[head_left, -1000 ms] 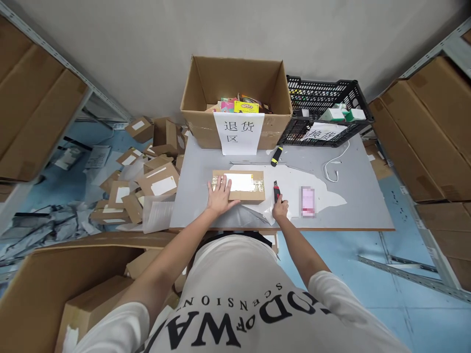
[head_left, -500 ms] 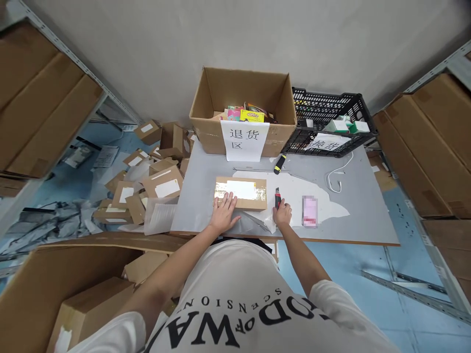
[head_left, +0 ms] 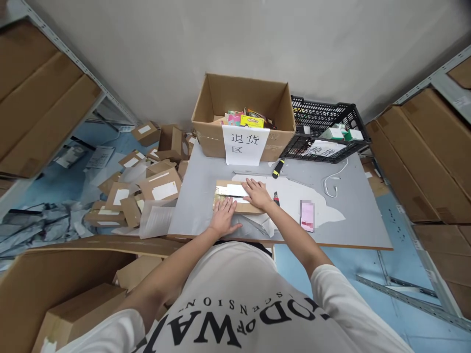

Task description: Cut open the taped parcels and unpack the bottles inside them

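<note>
The left hand (head_left: 222,218) lies open, fingers flat on the near left part of a small carton (head_left: 248,208), grasping nothing; the carton sits on the grey table (head_left: 193,201), its top showing a dark slit (head_left: 233,197). The right hand (head_left: 258,195) rests open on its right half, also unclenched, a cutter (head_left: 276,198) lying just beside. Beyond stand a large box (head_left: 208,139) and black crate (head_left: 290,148)

Sign (head_left: 245,156) on box (head_left: 206,141): 退货区. Paper (head_left: 323,148) on crate (head_left: 353,148): 换, second character unclear. Shirt (head_left: 239,279), inverted: OD OF WA, SCENSION; ends cut off. Parcel (head_left: 248,209) label (head_left: 235,189): illegible.
</note>
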`<state>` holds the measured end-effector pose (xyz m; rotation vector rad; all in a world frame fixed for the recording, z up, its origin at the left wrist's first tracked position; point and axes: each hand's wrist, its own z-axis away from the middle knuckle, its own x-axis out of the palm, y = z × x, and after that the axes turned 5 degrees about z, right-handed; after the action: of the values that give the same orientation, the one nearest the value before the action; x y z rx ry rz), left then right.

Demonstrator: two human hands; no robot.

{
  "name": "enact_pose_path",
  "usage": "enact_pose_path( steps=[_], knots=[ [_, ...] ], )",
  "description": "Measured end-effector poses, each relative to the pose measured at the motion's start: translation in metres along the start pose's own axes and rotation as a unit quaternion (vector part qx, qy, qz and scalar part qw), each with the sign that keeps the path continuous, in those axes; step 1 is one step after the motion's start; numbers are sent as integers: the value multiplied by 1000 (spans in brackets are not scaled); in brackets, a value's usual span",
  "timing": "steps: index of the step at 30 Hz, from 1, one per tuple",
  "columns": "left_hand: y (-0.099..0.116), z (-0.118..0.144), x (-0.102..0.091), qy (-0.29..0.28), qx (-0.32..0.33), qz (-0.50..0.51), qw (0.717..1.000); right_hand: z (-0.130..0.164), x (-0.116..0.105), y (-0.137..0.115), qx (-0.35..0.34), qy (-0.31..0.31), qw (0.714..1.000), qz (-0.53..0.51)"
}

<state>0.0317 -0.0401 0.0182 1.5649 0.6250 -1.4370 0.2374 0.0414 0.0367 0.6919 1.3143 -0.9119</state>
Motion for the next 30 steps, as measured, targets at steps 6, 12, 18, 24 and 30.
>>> enact_pose_path(
  steps=[6,12,18,24,30],
  knots=[
    [-1,0,1,6,5,-3,1000,-4,6,-3,-37,-11,998,55],
    [1,2,1,-1,1,-7,1000,-21,-25,11,-35,-68,997,12],
    [1,5,1,5,0,-5,1000,-55,-52,47,108,-36,992,-48],
    [0,4,-1,2,0,-2,1000,-52,-15,54,188,-24,975,-113],
    [-9,2,-9,-5,4,18,1000,-44,-8,44,206,48,969,-125]
  ],
)
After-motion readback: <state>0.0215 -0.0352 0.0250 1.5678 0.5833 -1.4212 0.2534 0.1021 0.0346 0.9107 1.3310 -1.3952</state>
